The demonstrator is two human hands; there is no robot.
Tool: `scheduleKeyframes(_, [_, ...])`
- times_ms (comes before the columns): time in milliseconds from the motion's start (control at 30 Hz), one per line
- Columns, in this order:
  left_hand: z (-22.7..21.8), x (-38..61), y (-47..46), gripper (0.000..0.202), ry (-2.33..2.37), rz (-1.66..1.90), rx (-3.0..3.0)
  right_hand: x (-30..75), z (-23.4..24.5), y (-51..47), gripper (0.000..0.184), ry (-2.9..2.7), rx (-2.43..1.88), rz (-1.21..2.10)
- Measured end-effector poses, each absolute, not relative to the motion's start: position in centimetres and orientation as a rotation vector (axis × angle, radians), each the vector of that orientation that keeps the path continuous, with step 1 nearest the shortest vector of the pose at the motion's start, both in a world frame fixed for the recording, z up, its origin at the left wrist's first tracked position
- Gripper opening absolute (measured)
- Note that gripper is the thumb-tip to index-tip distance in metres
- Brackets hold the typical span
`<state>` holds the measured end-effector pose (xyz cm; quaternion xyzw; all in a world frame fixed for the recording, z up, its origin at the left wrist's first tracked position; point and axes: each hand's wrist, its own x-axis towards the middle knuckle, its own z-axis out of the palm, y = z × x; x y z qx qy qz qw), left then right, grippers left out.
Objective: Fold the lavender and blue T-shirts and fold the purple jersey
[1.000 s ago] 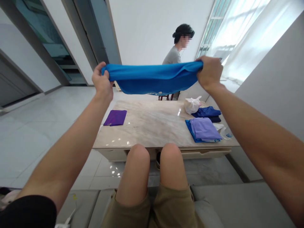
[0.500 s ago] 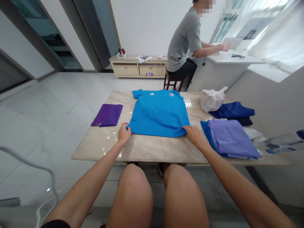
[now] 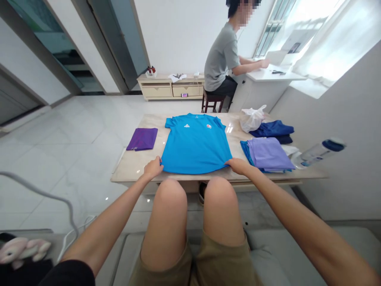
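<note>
A bright blue short-sleeved T-shirt (image 3: 196, 145) lies spread on the marble-topped table (image 3: 127, 172), neck away from me, with a white logo and a small badge on its chest. My left hand (image 3: 153, 167) pinches the bottom left corner of its hem. At the bottom right corner, my right hand (image 3: 238, 165) grips the same hem. The hem bows slightly between the two hands, near the table's front edge. To the left is a folded purple garment (image 3: 142, 139). A stack topped by a folded lavender garment (image 3: 269, 153) sits right of my right hand.
Behind the lavender stack are dark blue folded clothes (image 3: 274, 129) and a white plastic bag (image 3: 252, 119). A clear bottle with a blue lid (image 3: 318, 153) stands at the right. Beyond the table, a person in grey (image 3: 223, 59) sits at a white desk (image 3: 274, 75).
My view has shifted back, showing more of my lap and the sofa. The T-shirt's hem has been drawn toward me and its front looks smoother. Both hands keep their hold on the corners.
</note>
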<state>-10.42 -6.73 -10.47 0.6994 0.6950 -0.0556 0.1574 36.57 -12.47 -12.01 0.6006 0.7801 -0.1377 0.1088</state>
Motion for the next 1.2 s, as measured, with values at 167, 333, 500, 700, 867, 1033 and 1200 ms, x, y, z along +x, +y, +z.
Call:
scheduleKeyframes(167, [-7.4, -11.1, -8.8, 0.038, 1.810, -0.539, 2.059, 35.8, -8.2, -14.4, 0.042, 1.982, 1.753, -0.809])
scheduleKeyframes(333, [-8.9, -8.0, -7.8, 0.050, 1.735, -0.197, 2.344, 31.9, -9.3, -13.8, 0.062, 2.007, 2.027, -0.567])
scheduleKeyframes(500, [-17.4, -4.8, -6.5, 0.060, 1.561, 0.207, 2.582, 26.8, -17.9, -13.6, 0.071, 1.863, 2.561, -0.188])
scheduleKeyframes(700, [-21.7, -3.5, -1.3, 0.067, 1.774, 0.283, 2.534, 28.7, -22.1, -8.6, 0.076, 1.957, 2.602, -0.057])
scheduleKeyframes(867, [-21.1, -1.5, 6.1, 0.068, 1.829, 0.231, 2.471, 31.6, -21.9, 1.4, 0.078, 1.994, 2.538, -0.129])
scheduleKeyframes(1033, [-21.0, -0.6, 11.5, 0.068, 1.925, 0.240, 2.353, 32.7, -21.9, 10.6, 0.077, 2.142, 2.397, -0.134])
scheduleKeyframes(1200, [-20.0, -0.2, 12.4, 0.067, 1.942, 0.239, 2.295, 31.7, -20.9, 12.7, 0.074, 2.125, 2.449, 0.033])
